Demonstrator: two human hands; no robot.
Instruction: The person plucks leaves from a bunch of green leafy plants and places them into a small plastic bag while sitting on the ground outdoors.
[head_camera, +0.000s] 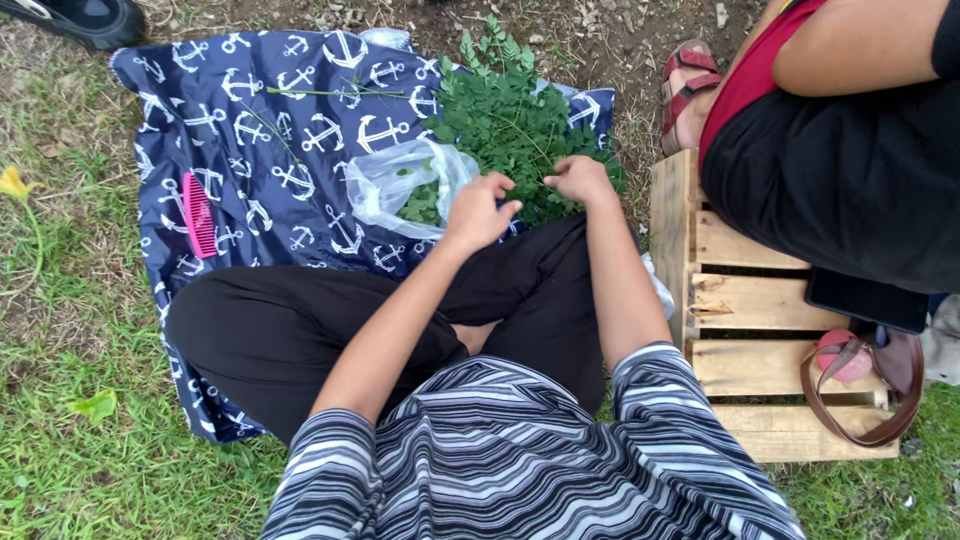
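Observation:
A pile of small green leafy sprigs (505, 120) lies on a navy cloth printed with white anchors (240, 130). A clear plastic bag (395, 180) holding some leaves sits at the pile's near left. My left hand (478, 210) hovers at the bag's right edge with fingers curled, pinching at the leaves. My right hand (578, 180) rests on the near edge of the pile, fingers closed among the leaves. What either hand grips is hidden. Bare stripped stems (335, 93) lie on the cloth farther off.
A pink comb (199, 215) lies on the cloth at left. A wooden crate (745, 300) stands at right, where another person in black and red sits, with a brown strap (850, 400) and a dark phone (865, 300). Grass surrounds the cloth; a black shoe (85, 18) is at top left.

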